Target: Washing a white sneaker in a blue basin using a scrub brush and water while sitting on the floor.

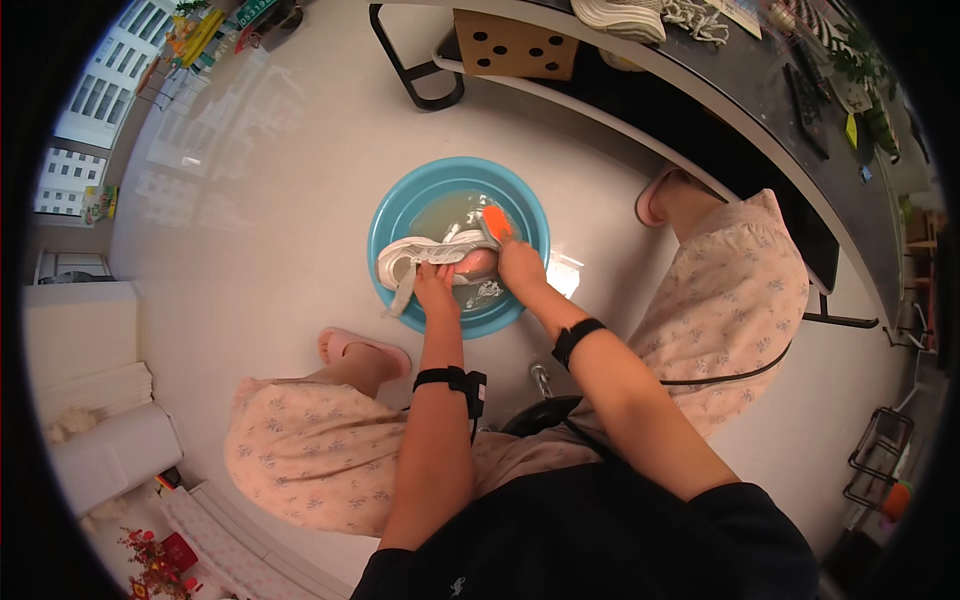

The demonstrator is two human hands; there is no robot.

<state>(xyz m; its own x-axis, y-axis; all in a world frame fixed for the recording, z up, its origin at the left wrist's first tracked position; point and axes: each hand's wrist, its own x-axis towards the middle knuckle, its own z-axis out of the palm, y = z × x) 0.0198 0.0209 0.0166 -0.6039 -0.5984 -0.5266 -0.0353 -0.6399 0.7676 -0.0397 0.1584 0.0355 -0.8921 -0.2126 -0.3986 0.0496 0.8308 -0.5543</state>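
Note:
A round blue plastic basin (384,225) stands on the floor before me, with cloudy water (442,206) in it. Across it lies a white and grey sneaker (397,259), its tongue (403,296) hanging out toward the basin's near rim. My left hand (433,289) grips the shoe at its opening. Something pinkish and rounded (477,264) shows at the toe part; I cannot tell whether it belongs to the shoe. In my right hand (521,264) is a brush with an orange back (496,223), held against the sole side near the toe. Its bristles are mostly hidden.
A dark-topped table (720,82) curves along the right, bearing shoe parts (622,19), laces (697,21) and tools. Below sits a cardboard box with black holes (514,45). A black table leg (427,82) rests on the floor beyond the basin. White furniture (82,322) stands left.

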